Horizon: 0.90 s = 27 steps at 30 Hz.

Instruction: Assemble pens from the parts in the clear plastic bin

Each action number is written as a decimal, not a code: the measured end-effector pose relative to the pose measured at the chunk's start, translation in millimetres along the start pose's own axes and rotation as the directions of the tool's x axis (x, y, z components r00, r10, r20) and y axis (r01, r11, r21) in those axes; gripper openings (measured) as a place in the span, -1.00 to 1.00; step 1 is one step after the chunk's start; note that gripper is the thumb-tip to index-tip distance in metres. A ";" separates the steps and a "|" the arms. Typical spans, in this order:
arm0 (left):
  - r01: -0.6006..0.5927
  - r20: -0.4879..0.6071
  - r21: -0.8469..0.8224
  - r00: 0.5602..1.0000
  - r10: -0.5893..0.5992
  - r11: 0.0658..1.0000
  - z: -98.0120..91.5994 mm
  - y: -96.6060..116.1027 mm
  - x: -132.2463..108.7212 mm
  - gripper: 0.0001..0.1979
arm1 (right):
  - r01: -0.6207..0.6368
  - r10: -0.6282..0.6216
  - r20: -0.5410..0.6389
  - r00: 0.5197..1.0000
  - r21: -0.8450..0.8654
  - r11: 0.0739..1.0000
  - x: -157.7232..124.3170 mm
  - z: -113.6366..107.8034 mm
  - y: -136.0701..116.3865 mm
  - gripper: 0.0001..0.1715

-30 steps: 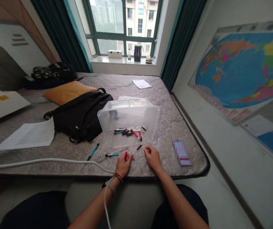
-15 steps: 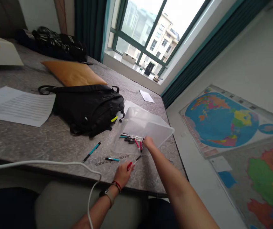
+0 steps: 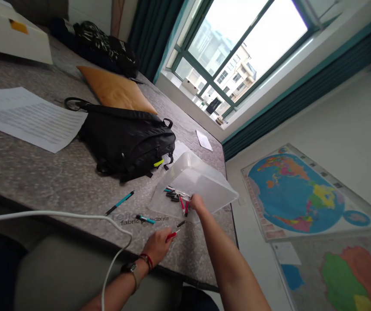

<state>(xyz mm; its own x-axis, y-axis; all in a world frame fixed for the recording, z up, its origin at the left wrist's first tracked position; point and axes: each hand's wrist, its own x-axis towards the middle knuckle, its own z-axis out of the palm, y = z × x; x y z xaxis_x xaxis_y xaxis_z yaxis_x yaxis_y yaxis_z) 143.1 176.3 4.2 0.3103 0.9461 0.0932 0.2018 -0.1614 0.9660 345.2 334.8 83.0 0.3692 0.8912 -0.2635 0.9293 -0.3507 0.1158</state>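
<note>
My left hand (image 3: 157, 246) rests on the mattress near its front edge, fingers closed on a red pen (image 3: 171, 235). My right hand (image 3: 197, 203) reaches into the tipped clear plastic bin (image 3: 204, 183), at the pile of several black, red and teal pens (image 3: 177, 196); its fingers are curled among them and I cannot make out whether they grip one. A small black pen piece (image 3: 181, 223) lies between the two hands. Two teal pens lie loose on the mattress: a short teal pen (image 3: 145, 219) and a long teal pen (image 3: 120, 202).
A black backpack (image 3: 123, 140) lies left of the bin, an orange cushion (image 3: 114, 90) behind it. A printed sheet (image 3: 26, 117) is at far left. A white cable (image 3: 58, 214) crosses the mattress (image 3: 58, 181) front. A world map (image 3: 298, 190) hangs on the right wall.
The view has tilted and swung. My right hand left the mattress edge and reached into the bin's pen pile. My left hand kept the red pen and stayed near the front edge.
</note>
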 end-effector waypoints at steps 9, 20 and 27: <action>0.000 -0.031 0.065 1.000 0.002 0.998 2.6 -0.9 -0.7 -0.78 | 0.064 -0.062 -0.014 0.998 0.155 0.986 1.2 -10.2 -6.0 -0.86; -0.048 -0.118 0.113 0.991 0.062 0.992 3.6 1.0 -1.4 -0.78 | -0.056 -0.180 0.032 0.983 0.989 -0.134 -136.3 62.2 -2.1 -0.58; -0.050 -0.040 0.185 0.997 0.058 0.981 1.2 2.9 -4.6 -0.80 | -0.247 -0.270 0.070 0.960 0.664 -0.706 -167.0 98.4 -15.1 -0.71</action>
<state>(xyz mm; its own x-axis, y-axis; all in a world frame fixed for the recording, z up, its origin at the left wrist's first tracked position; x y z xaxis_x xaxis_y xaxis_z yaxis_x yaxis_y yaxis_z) 143.3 171.2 6.2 0.2841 0.9455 0.1591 0.3546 -0.2578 0.8988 270.6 163.0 31.1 0.1046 0.9302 -0.3518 -0.7398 -0.1637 -0.6527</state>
